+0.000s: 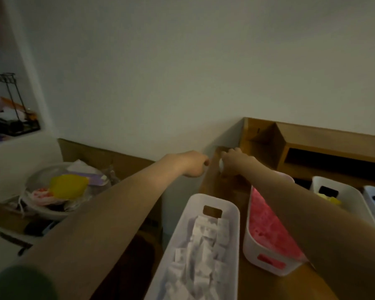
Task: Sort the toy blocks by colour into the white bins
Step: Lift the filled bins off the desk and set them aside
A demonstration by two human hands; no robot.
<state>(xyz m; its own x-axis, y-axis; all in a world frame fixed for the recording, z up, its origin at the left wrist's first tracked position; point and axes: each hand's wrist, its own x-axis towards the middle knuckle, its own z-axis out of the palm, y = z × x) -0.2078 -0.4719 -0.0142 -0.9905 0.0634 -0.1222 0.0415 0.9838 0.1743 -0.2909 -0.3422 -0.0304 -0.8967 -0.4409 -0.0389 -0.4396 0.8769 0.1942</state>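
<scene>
At 12 o'clock from the white-block bin [215,198], the left hand [194,164] is curled, and I cannot tell its grip. The right hand [233,157] pinches a white thing [221,164].

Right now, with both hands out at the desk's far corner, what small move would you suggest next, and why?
Probably bring the small white piece at the right hand back and drop it in the bin of white blocks; it looks white, though blurred, and that bin sits nearest.

- No writing, label, brand or number can be read, neither on the white bins [214,204] nor elsewhere; the view is dim and blurred.
</scene>
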